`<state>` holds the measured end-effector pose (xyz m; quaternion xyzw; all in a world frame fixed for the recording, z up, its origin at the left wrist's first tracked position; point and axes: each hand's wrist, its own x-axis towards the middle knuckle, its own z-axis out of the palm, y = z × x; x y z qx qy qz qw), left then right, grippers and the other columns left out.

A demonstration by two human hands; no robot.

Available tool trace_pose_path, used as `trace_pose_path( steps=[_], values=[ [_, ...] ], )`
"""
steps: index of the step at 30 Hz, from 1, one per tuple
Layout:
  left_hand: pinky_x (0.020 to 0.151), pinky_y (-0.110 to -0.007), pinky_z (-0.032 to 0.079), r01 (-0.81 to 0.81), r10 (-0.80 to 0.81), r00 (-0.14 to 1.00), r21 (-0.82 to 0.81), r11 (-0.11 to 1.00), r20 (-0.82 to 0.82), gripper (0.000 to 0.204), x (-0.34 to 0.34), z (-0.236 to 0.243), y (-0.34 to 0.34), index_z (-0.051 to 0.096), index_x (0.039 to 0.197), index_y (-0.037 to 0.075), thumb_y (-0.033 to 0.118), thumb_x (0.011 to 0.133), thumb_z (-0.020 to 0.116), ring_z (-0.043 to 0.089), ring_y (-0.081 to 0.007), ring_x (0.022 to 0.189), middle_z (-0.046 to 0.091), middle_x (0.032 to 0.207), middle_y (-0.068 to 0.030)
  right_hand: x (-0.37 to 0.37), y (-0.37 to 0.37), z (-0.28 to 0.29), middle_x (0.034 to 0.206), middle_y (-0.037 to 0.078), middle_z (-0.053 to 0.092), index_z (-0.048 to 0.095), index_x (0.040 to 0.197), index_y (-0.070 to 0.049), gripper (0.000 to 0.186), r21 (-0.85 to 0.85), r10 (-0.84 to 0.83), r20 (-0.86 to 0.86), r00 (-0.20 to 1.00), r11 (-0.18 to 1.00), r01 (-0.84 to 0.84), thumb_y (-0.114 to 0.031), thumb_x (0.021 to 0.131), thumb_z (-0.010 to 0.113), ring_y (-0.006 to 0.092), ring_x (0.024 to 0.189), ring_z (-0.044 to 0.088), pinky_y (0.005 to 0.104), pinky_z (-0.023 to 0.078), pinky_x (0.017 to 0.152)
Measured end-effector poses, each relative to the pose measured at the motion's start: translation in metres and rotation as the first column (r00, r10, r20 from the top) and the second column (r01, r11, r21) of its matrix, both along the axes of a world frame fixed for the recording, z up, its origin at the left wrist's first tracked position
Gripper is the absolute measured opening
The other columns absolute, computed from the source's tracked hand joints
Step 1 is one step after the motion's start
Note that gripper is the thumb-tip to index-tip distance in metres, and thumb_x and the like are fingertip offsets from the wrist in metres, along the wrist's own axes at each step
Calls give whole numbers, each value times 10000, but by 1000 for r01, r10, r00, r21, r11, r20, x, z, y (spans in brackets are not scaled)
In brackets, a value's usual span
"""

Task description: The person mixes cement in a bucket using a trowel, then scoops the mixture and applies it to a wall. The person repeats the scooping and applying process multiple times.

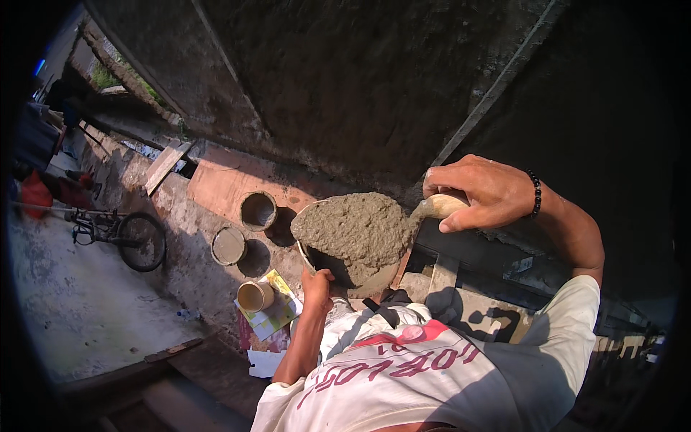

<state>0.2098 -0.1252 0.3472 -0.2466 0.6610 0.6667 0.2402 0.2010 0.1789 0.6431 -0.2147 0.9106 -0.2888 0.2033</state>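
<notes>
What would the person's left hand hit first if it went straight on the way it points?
The left hand would first meet the bucket, whose edge it seems to touch already. Beyond may come the heaped mortar, though depth is unclear.

Buckets [303, 252]: four by my count, one in hand and three standing, those being one dark-mouthed, one grey-topped, one cream. Mortar [356, 229]: one heap. Trowel [440, 207]: one. Left hand [317, 286]: one. Right hand [484, 191]: one, making two in all. Bracelet [535, 193]: one. Shirt [417, 367]: one. White sheet [265, 362]: one. Bicycle [126, 237]: one, over there.
</notes>
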Motion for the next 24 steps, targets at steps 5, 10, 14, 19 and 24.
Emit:
trace_pose_path(
  steps=[5,10,14,19,24],
  values=[
    [411,-299,275,-132,131,991,-31,991,-39,154,8,-26,11,540,867,-49,49,766,602,420,-123,519,482,625,-48,-50,59,-16,822,95,667,621,1140,45,478,-253,-13,134,991,966,47,-342,861,665,183,674,625,320,512,608],
    [425,-336,411,-181,181,983,79,980,13,218,16,-30,33,500,955,-60,-20,749,555,498,-161,539,518,723,-90,-114,188,7,848,94,594,576,1163,61,400,94,-459,-540,705,800,593,-253,918,605,158,758,561,340,479,689],
    [480,-286,423,-180,176,982,61,982,70,462,18,-24,25,509,1158,17,-79,708,545,519,-154,595,557,755,-59,-111,191,44,886,87,601,543,1225,60,424,64,-323,-736,596,842,535,-240,930,585,156,794,562,328,486,740],
    [523,-285,428,-101,96,992,63,993,76,480,5,-6,51,520,1169,22,-103,706,525,519,-160,635,567,814,-55,-48,121,-37,1019,157,648,548,1193,65,424,-10,-458,-124,880,888,460,-165,847,631,240,918,626,357,484,825],
    [537,-275,424,36,-34,999,117,992,-12,473,-10,8,71,532,1183,29,-99,727,519,510,-128,667,580,841,-51,2,55,-147,849,227,600,581,1004,-14,275,515,-61,-273,960,834,200,-92,745,632,367,888,641,463,512,740]
  ],
)
